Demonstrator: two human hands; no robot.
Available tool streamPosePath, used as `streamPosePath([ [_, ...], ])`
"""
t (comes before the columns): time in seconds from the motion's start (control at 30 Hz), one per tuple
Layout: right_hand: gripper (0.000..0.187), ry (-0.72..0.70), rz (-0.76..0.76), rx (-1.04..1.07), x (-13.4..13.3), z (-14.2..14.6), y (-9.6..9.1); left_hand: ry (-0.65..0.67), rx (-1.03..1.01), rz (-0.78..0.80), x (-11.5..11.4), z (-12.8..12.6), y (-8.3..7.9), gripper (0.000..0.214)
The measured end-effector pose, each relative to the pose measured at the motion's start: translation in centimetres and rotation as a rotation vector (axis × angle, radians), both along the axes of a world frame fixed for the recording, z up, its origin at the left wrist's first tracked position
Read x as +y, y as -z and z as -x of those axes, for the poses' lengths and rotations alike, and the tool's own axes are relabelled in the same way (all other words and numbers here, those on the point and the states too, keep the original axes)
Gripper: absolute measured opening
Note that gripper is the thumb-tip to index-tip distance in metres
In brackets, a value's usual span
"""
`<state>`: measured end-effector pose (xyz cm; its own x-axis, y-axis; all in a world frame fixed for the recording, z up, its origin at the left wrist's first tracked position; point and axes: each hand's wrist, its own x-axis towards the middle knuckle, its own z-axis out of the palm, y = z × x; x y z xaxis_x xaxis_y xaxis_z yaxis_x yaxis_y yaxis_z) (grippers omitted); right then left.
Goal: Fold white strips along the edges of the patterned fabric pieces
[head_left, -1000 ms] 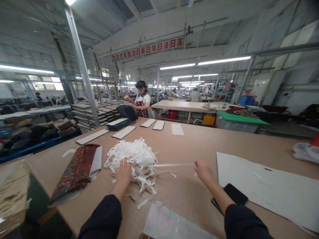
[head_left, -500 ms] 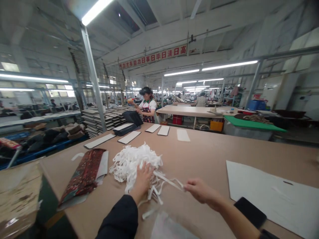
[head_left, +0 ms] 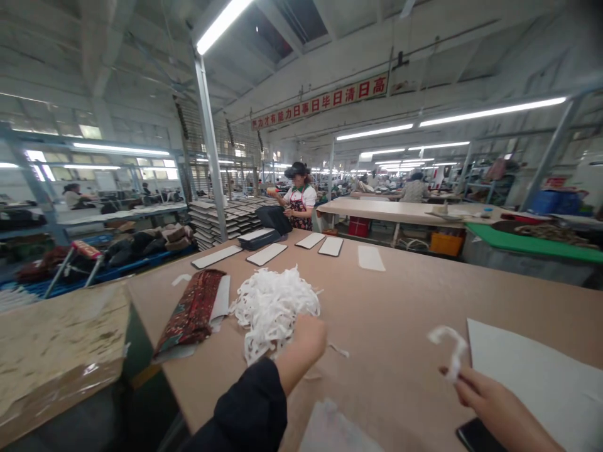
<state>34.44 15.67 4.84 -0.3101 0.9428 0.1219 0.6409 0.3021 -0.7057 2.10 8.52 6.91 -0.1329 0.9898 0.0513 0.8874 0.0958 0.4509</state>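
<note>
Your left hand [head_left: 306, 339] rests against the near right edge of a heap of white fabric strips [head_left: 273, 311] on a tan worktable [head_left: 400, 295]. Your right hand [head_left: 490, 402] pinches a short curled strip [head_left: 450, 348] above the table, just beside a large white sheet [head_left: 532, 376], with a black phone [head_left: 475, 436] near the table's near right edge. Left of the heap lies a dark red patterned fabric [head_left: 191, 314]. Toward the far end sit pale rounded panels [head_left: 266, 254]; beyond them, a co-worker in a patterned apron [head_left: 299, 204] stands beside stacked panels [head_left: 211, 223].
</note>
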Motion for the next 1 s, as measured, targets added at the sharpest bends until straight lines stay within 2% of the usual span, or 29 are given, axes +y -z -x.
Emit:
streamPosePath([
  [0.1, 0.044, -0.129, 0.235, 0.16, -4.3, 4.8, -1.0, 0.315, -0.207, 0.108, -1.9, -5.2, -0.1, 0.066],
  [0.17, 0.041, -0.165, 0.291, 0.249, -6.6, 7.4, -2.0, 0.483, -0.588, 0.205, -3.4, -7.8, 0.1, 0.069],
  [0.2, 0.039, -0.168, 0.316, 0.269, -7.4, 8.3, -2.3, 0.502, -0.788, 0.229, -4.2, -8.7, 0.2, 0.063],
  [0.23, 0.039, -0.177, 0.356, 0.3, -8.0, 8.9, -2.4, 0.475, -0.961, 0.233, -4.8, -9.4, 0.4, 0.056],
  [0.3, 0.039, -0.195, 0.48, 0.402, -9.0, 9.5, -2.2, 0.322, -1.172, 0.171, -5.7, -10.4, 0.9, 0.049],
  [0.37, 0.04, -0.197, 0.601, 0.511, -9.9, 9.2, -1.4, 0.169, -1.274, 0.092, -6.4, -10.9, 1.3, 0.046],
  [0.43, 0.042, -0.201, 0.684, 0.6, -10.8, 8.4, -0.6, 0.077, -1.365, 0.041, -6.8, -10.9, 1.5, 0.04],
  [0.57, 0.045, -0.215, 0.801, 0.765, -11.7, 6.0, 0.4, -0.062, -1.539, 0.036, -7.0, -9.5, 1.1, 0.033],
  [0.67, 0.044, -0.124, 0.857, 0.831, -11.7, 3.5, 1.2, -0.194, -1.679, 0.037, -6.7, -7.7, 0.9, 0.027],
  [0.8, 0.044, -0.045, 0.881, 0.854, -11.6, 0.2, 3.3, -0.381, -1.755, 0.023, -6.4, -5.6, 1.6, 0.013],
  [1.0, 0.044, -0.08, 0.968, 0.771, -12.2, -3.0, 7.2, -0.455, -1.746, 0.064, -6.5, -4.2, 3.4, 0.007],
])
